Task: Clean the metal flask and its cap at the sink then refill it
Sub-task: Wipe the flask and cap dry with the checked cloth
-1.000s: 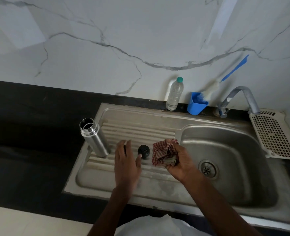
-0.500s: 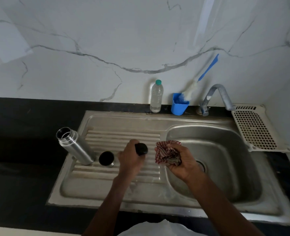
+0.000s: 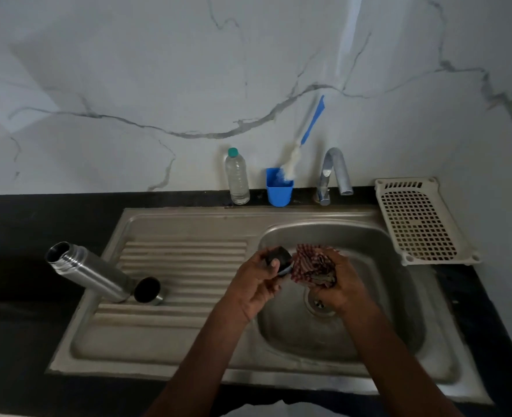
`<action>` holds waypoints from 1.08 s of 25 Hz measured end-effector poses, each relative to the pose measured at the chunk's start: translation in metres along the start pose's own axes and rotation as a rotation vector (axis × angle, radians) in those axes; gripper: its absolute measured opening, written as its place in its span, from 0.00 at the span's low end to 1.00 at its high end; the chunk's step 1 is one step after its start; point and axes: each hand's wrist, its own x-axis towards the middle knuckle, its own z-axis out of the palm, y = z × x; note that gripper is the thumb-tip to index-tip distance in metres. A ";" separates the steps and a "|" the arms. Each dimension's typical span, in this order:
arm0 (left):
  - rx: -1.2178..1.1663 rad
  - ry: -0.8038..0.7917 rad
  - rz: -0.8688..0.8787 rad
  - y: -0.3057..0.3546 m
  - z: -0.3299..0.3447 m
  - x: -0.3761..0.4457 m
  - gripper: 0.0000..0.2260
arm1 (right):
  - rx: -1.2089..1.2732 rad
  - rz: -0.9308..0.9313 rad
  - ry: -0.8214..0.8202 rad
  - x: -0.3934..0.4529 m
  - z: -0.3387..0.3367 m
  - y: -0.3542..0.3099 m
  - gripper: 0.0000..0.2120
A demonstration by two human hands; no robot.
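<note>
Open metal flask (image 3: 90, 273) upright at drainboard's left edge, steel cup (image 3: 148, 291) touching its base; left hand (image 3: 256, 281), fingers curled round black cap (image 3: 279, 260), over basin rim of sink (image 3: 188, 219); right hand (image 3: 337, 285), fingers gripping checked cloth (image 3: 312, 264) beside cap.
</note>
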 end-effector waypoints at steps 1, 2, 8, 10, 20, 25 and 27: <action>-0.009 0.015 -0.044 -0.006 0.011 0.004 0.14 | -0.018 0.009 0.008 0.000 -0.009 -0.005 0.10; -0.032 0.034 -0.088 -0.012 0.020 0.006 0.13 | -0.034 0.011 0.016 0.000 -0.016 -0.009 0.10; -0.117 0.042 -0.159 -0.040 0.045 0.017 0.10 | -0.050 0.034 0.061 -0.001 -0.046 -0.034 0.12; -0.047 0.061 -0.160 -0.043 0.050 0.014 0.09 | -0.062 0.046 0.052 -0.002 -0.049 -0.035 0.10; 0.200 0.202 0.074 -0.049 0.043 0.000 0.16 | -0.618 -0.504 0.033 -0.037 -0.040 -0.028 0.10; 0.444 0.187 0.166 -0.037 0.044 -0.013 0.29 | -1.121 -0.966 -0.215 -0.049 -0.024 0.006 0.25; 0.502 0.206 0.201 -0.029 0.038 -0.019 0.24 | -1.296 -1.117 -0.307 -0.049 -0.024 0.020 0.28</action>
